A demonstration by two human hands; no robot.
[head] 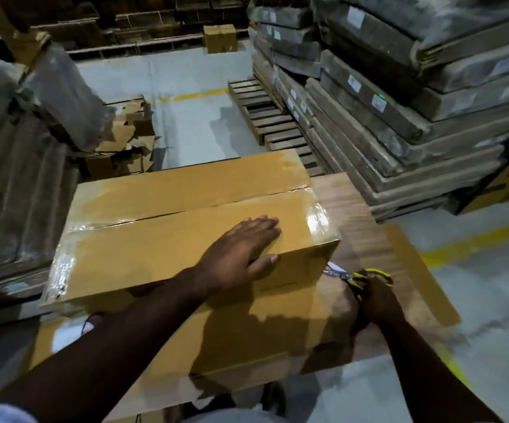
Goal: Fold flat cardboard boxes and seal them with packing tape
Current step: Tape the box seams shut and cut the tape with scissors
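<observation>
A long brown cardboard box (155, 236) lies in front of me, its two top flaps closed along a centre seam. Clear packing tape (320, 222) shines on its right end and on its left end. My left hand (241, 248) rests flat on the top near the right end, fingers straight, thumb over the front edge. My right hand (375, 297) grips yellow-handled scissors (354, 274) just right of the box's right end, blades pointing at the box corner.
The box sits on a wooden board (366, 239) over flat cardboard sheets (421, 279). Stacked wrapped flat packs (399, 96) rise on the right beside a wooden pallet (265, 117). Wrapped goods (18, 166) and cardboard scraps (125, 138) stand on the left. Grey floor with yellow lines lies beyond.
</observation>
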